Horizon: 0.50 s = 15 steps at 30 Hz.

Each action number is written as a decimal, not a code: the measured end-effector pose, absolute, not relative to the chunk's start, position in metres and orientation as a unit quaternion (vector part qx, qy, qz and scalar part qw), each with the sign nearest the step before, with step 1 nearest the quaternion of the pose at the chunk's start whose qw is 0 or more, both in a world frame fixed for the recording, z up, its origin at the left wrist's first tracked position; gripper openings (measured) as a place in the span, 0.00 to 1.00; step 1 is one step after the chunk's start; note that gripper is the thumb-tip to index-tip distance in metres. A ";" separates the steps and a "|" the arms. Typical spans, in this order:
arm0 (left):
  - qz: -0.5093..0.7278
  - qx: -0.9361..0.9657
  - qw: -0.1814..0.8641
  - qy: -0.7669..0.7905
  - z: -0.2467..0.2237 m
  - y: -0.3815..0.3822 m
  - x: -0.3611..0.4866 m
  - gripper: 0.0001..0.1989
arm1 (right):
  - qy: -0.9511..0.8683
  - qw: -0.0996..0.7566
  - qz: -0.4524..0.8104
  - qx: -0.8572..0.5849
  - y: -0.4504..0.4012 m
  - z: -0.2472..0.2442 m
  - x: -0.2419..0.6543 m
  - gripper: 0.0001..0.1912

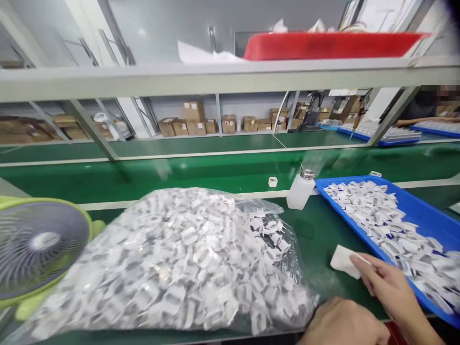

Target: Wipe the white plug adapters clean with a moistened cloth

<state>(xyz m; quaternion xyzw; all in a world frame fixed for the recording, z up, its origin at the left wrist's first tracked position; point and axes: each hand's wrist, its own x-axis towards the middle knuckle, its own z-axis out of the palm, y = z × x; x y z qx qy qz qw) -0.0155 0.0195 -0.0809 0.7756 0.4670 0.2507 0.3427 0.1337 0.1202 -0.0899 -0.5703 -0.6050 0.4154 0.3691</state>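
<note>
My right hand pinches a folded white cloth or paper piece between thumb and fingers, just above the green bench at the right. Lower and to its left, my left hand is at the bottom edge, blurred, with its back to the camera; its fingers are hidden. A big clear plastic bag full of small white plastic parts lies left of both hands. Beside my right hand, a blue tray holds many similar white parts. A white bottle with a metal top stands between bag and tray.
A green fan sits at the far left. One white part rests on the green belt. Overhead, a metal shelf carries a red tray. Cardboard boxes stand behind, and a person is partly visible at the far right.
</note>
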 end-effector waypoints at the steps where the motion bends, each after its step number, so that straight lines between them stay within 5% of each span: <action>1: 0.243 0.798 0.292 0.468 -0.081 0.017 -0.015 0.06 | -0.608 0.380 0.418 -0.558 0.120 -0.090 0.131 0.26; 8: 0.325 0.759 0.168 0.538 -0.072 0.002 -0.016 0.08 | -0.644 0.414 0.430 -0.479 0.122 -0.093 0.122 0.22; 11: 0.354 0.730 0.139 0.568 -0.040 -0.003 -0.022 0.18 | -0.658 0.422 0.429 -0.453 0.130 -0.096 0.124 0.20; 15: 0.310 0.656 0.045 0.687 0.007 0.004 -0.032 0.19 | -0.658 0.441 0.433 -0.430 0.139 -0.100 0.126 0.19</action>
